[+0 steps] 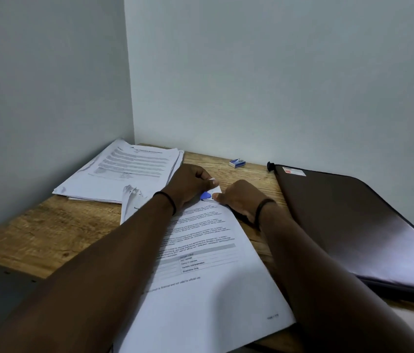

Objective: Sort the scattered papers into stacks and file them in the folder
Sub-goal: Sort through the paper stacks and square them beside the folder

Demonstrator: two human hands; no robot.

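Left hand (190,184) pinching top corner of near paper stack (201,289); right hand (239,202) gripping small blue-and-silver stapler (207,197) at that corner. I judge sheets thin, floppy, slippery: hold by corner, keep flat. Second stack (124,171) rear left, folder (353,225) right, desk (35,238)

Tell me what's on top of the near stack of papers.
Both forearms cross the near stack; the left hand and right hand meet at its far corner around a small blue-and-silver object, mostly hidden.
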